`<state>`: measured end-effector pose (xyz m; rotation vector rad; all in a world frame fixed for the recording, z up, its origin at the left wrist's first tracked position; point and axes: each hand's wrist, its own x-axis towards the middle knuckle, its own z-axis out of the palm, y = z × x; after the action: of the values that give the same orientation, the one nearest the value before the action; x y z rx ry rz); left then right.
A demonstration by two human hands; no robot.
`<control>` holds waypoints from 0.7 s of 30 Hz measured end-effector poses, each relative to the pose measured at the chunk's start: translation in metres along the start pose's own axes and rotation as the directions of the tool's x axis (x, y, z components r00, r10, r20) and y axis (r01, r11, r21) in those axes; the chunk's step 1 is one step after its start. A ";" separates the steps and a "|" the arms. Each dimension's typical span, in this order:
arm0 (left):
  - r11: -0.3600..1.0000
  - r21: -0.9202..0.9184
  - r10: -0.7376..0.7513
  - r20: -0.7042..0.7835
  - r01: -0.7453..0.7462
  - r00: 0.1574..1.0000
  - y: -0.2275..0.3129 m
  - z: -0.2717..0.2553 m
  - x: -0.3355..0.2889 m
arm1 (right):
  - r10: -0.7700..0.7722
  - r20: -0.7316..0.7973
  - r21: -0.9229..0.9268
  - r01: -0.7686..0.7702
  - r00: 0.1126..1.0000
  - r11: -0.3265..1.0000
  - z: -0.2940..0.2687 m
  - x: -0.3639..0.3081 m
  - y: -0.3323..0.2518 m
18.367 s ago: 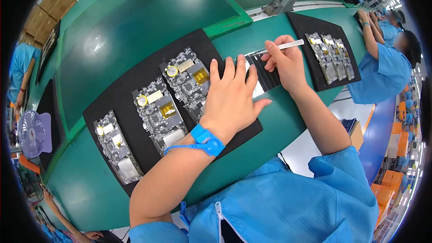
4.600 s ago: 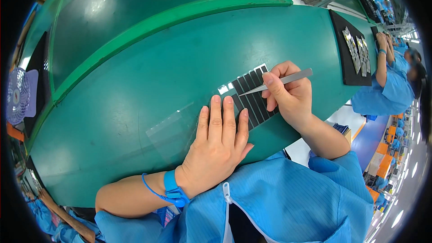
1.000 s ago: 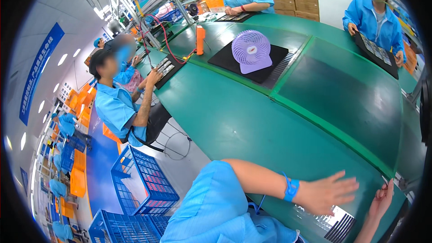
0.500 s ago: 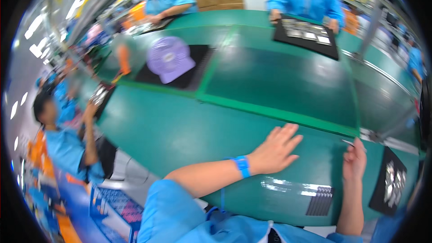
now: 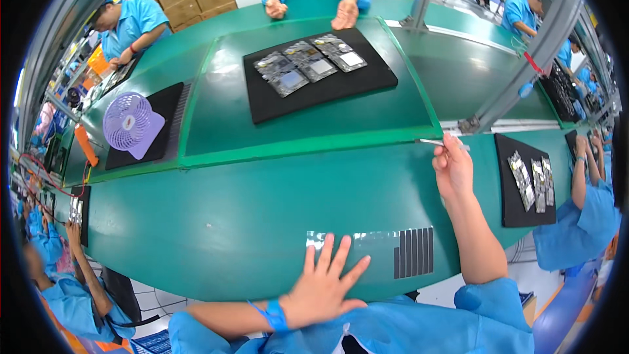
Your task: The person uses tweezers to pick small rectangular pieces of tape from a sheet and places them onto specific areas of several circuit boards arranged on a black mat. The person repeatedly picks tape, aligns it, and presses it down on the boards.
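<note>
My left hand (image 5: 323, 292) is open and palm down at the near edge of the green table, its spread fingers over the left end of a clear plastic sheet (image 5: 370, 242). Dark strips (image 5: 414, 253) sit side by side at that sheet's right end. Farther right, my right hand (image 5: 453, 167) is raised and pinches thin metal tweezers (image 5: 429, 141), which point left beside the green-taped edge. Nothing shows between the tweezer tips. Across from me, several circuit boards (image 5: 318, 60) lie on a black foam pad (image 5: 359, 84).
A purple fan (image 5: 134, 124) and an orange-handled tool (image 5: 86, 145) stand at the left. At my right, another black pad (image 5: 513, 206) carries several boards. A metal post (image 5: 537, 52) rises at the back right. Co-workers in blue sit around; one co-worker's hand (image 5: 345, 13) is near the far pad.
My view has swung to the right. My left hand has drawn back to the plastic sheet. The co-worker opposite has let go of the black pad, which now lies on the table.
</note>
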<state>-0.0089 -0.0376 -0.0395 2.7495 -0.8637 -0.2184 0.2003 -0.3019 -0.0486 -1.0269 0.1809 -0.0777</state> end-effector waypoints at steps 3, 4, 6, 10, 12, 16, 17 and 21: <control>0.944 0.015 0.328 0.074 -0.330 0.942 -0.055 -0.014 0.018 | -0.015 0.015 0.011 0.015 1.000 1.000 -0.003 -0.003 -0.003; 0.898 0.002 0.438 0.082 -0.440 0.895 -0.075 -0.016 0.025 | -0.024 0.028 0.024 0.024 0.999 0.999 -0.002 -0.002 -0.002; 0.778 0.040 0.621 0.101 -0.627 0.777 -0.105 -0.026 0.051 | -0.047 0.056 0.043 0.045 0.997 0.998 -0.001 0.001 -0.003; 0.573 0.127 0.790 0.177 -0.809 0.587 -0.124 -0.054 0.111 | -0.039 0.085 0.085 0.031 0.996 0.996 -0.001 0.006 0.003; 0.478 0.287 0.817 0.203 -0.830 0.541 -0.128 -0.074 0.129 | -0.038 0.066 0.092 0.032 0.997 0.995 -0.006 0.006 0.005; 0.715 0.186 0.685 0.008 -0.674 0.729 -0.101 -0.065 0.103 | -0.012 0.076 0.106 0.004 0.997 0.994 -0.008 0.003 -0.001; 0.799 0.098 0.599 -0.044 -0.593 0.800 -0.090 -0.050 0.086 | -0.005 0.091 0.119 -0.005 0.996 0.993 -0.005 0.001 0.000; 0.958 0.125 0.287 -0.381 -0.259 0.879 -0.116 -0.075 0.079 | 0.001 0.108 0.140 -0.016 0.994 0.990 -0.005 -0.005 -0.002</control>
<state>0.1337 0.0231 -0.0056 2.5502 -1.1364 0.4165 0.1945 -0.3063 -0.0491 -0.8865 0.0801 -0.0269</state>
